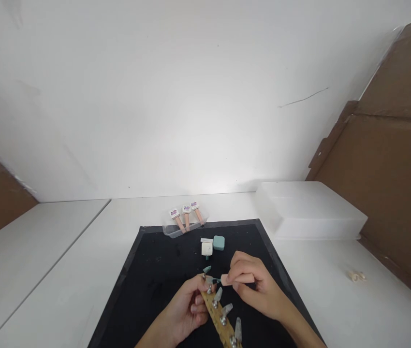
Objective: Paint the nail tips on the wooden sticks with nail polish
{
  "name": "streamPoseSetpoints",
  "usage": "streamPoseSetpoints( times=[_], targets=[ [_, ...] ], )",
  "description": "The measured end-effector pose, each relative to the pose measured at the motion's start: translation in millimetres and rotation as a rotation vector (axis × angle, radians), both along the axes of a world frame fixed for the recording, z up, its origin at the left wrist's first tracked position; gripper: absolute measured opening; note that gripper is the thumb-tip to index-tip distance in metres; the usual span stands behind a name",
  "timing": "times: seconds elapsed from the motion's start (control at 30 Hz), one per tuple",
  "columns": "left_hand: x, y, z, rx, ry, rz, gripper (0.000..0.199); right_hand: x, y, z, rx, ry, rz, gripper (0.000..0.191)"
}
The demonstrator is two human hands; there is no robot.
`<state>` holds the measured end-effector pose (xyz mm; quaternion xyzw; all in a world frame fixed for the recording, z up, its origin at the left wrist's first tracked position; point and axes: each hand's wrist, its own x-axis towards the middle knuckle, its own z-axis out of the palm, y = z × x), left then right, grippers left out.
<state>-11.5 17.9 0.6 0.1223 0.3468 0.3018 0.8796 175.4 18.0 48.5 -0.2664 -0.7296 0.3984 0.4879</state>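
My left hand (187, 311) is closed around the upper end of a wooden nail stand (215, 314), which slants down toward the bottom edge. Clear false nails (227, 309) sit on metal holders along it, and the topmost false nail (207, 269) is dark green. Pinched in my right hand (254, 285) is a nail polish brush (240, 279) with a peach handle. Its green-coated tip meets or nearly meets the second nail near my left thumb. Just beyond stand an open-looking white-and-green polish bottle (207, 249) and a teal square block (219, 242).
A clear tray (172, 233) at the mat's far edge holds three polish bottles with peach handles (186, 220). A translucent white bin (310, 212) stands at the right against brown cardboard (383, 159). Small cream rings (356, 276) lie on the white table at right. A black mat (147, 275) lies beneath my hands.
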Motion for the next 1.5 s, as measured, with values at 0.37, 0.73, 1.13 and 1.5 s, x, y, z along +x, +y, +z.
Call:
streamPoseSetpoints(
  times=[0.37,0.73,1.13,1.5],
  targets=[
    [-0.3,0.2,-1.9,-0.009,-0.01,-0.002,0.004,-0.5,-0.7,-0.4,-0.007,-0.006,-0.04,0.021],
    [0.2,1.5,-3.4,-0.001,-0.001,-0.006,0.005,-1.4,-0.3,-1.5,-0.037,0.03,-0.053,0.019],
    [1.6,0.7,-0.3,-0.01,0.004,-0.006,0.004,-2.4,-2.0,-3.2,-0.01,0.061,0.003,0.015],
    [2.2,-1.5,-0.1,-0.013,0.011,0.002,0.005,-2.3,-2.6,-5.5,0.031,0.042,0.024,0.015]
  ],
)
